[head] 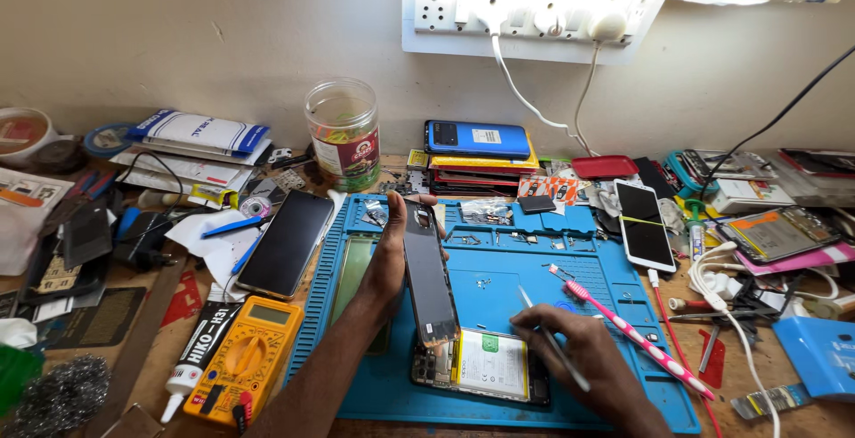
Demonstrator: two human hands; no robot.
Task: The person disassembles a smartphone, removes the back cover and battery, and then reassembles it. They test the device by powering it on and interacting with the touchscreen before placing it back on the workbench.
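Phone screen [430,278] stands lifted on edge in your left hand [388,260], the grip closed around its side, above the opened phone [481,367] lying on the blue mat [614,331]. Your right hand [579,358] pinches tweezers [548,336] just beside that phone. A pink toothbrush [637,336] lies near on the bench [169,331].

Bench layout, your view down over the work mat [614,349].

On the mat, your left hand [387,264] stands a screen panel [429,278] upright behind the opened phone [481,367]; your right hand [579,349] rests right of that phone, toothbrush [637,338] further right. Multimeter [245,358] lies left of the mat, jar [343,133] behind.
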